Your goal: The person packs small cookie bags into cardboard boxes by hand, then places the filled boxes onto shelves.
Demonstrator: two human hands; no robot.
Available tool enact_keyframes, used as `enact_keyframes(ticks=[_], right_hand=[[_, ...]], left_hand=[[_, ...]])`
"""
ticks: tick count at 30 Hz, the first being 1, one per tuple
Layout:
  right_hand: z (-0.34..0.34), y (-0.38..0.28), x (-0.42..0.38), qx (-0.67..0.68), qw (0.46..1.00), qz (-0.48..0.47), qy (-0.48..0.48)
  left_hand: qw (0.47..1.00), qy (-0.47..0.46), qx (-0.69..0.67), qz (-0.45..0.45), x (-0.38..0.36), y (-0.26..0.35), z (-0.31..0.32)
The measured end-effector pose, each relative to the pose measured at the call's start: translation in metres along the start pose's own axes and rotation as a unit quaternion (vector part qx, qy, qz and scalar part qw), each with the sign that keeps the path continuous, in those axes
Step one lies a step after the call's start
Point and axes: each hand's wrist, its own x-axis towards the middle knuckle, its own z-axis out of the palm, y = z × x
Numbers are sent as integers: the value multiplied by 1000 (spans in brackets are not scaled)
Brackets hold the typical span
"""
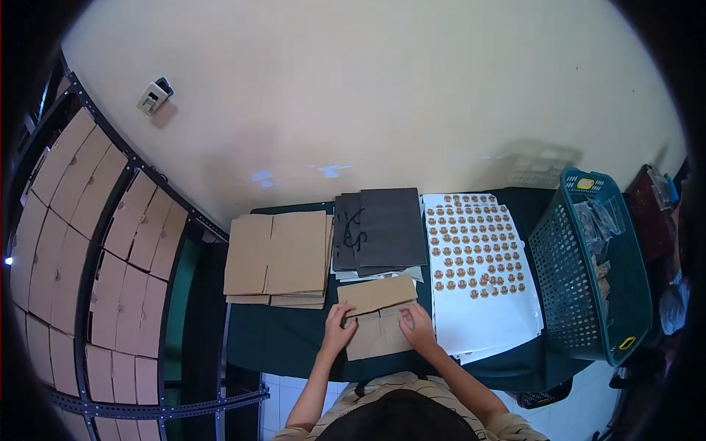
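Observation:
A small brown cardboard box (376,295), partly folded, lies at the table's front edge with one panel raised along its far side. My left hand (339,328) grips its left side, fingertips at the fold below the raised panel. On the opposite side my right hand (417,328) has its fingers closed on the right edge near the same fold. A slit shows in the box's lower part between my hands. Flat cardboard blanks (298,253) are stacked to the left, and black folders or sheets (390,228) with dark cords lie just beyond the box.
Right of my hands lie white sheets of round brown stickers (478,323). A tall green plastic basket (562,242) holding clear plastic packets stands at the table's right end. On the left, a dark metal rack (132,158) holds rows of cardboard boxes. A wall (368,95) closes off the back.

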Motion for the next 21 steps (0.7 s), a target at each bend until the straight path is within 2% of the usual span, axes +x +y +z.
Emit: enact_keyframes(ticks=[2, 4, 5, 6, 7, 8, 9, 10, 12, 14, 15, 16, 17, 19, 21], right_hand=[[-1, -23, 15, -207, 968, -143, -2], [14, -36, 30, -194, 971, -136, -36], [22, -44, 39, -247, 947, -204, -36], [29, -51, 47, -297, 915, -272, -37], [36, -51, 56, -296, 914, -275, -41], [45, -48, 66, -313, 892, -318, -74], [52, -46, 75, -328, 867, -360, -107], [58, -48, 83, -326, 866, -364, -110], [66, -52, 98, -328, 864, -303, -233], [71, -50, 115, -318, 856, -326, -247], [71, -52, 122, -283, 872, -294, -269], [71, -54, 130, -248, 886, -262, -291], [69, -54, 138, -216, 888, -277, -296], [66, -54, 146, -229, 883, -264, -314], [61, -57, 148, -214, 881, -251, -340]], left_hand=[[1000, 8, 3, 24, 1, 0, 6], [997, 75, -31, -7, 3, 3, 11], [993, 120, 0, 21, 6, -2, 17], [992, 123, -1, 18, 5, -4, 26], [977, 201, -50, -52, 4, -5, 36], [948, 277, -98, -121, 5, -8, 42], [958, 241, -16, -158, -1, -28, 49], [973, 182, -44, -136, -1, -27, 47], [956, 65, 211, -193, 1, -6, 48], [950, 43, 243, -190, 17, 15, 48], [943, 18, 276, -184, 21, 20, 51], [943, 21, 273, -186, 24, 12, 59], [935, 5, 294, -197, 30, 0, 68], [926, -19, 302, -227, 36, 0, 70], [933, 17, 277, -229, 40, -2, 72]])
